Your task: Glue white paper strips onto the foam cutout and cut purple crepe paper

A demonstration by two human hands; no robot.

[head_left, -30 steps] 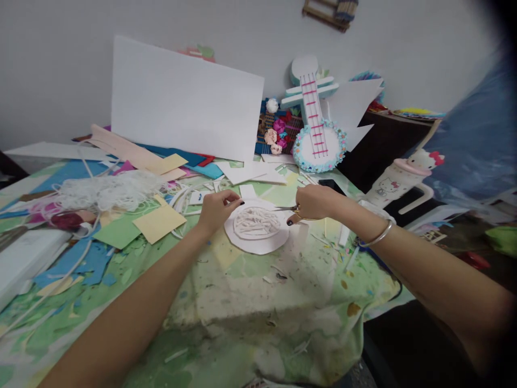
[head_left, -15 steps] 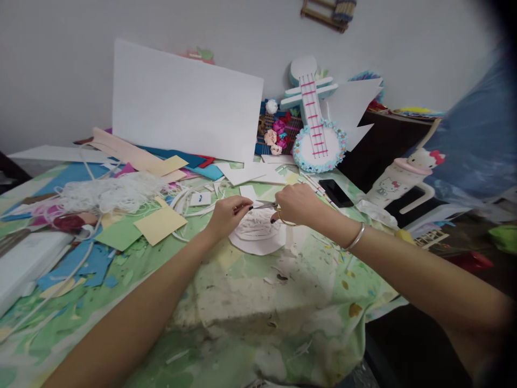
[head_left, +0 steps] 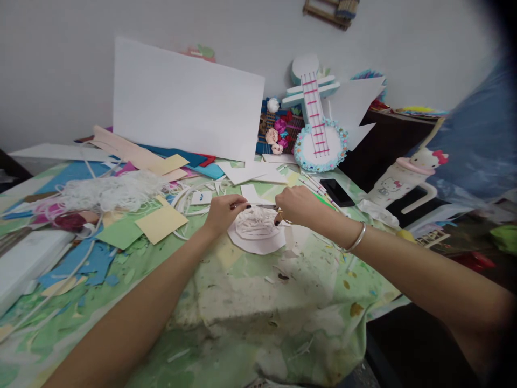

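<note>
White disc [head_left: 260,248] w/ strips [head_left: 258,221], R grip [head_left: 297,207] round scissors [head_left: 268,204], L grip [head_left: 221,215] pinched, contents unclear.

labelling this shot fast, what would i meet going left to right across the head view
White block, yellow paper rectangle, left hand, white paper disc, right hand, black smartphone, Hello Kitty tumbler.

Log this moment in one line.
left hand: pinched, contents unclear | right hand: holds gold-handled metal scissors | nearby: round white sheet bearing thin white strips
</note>
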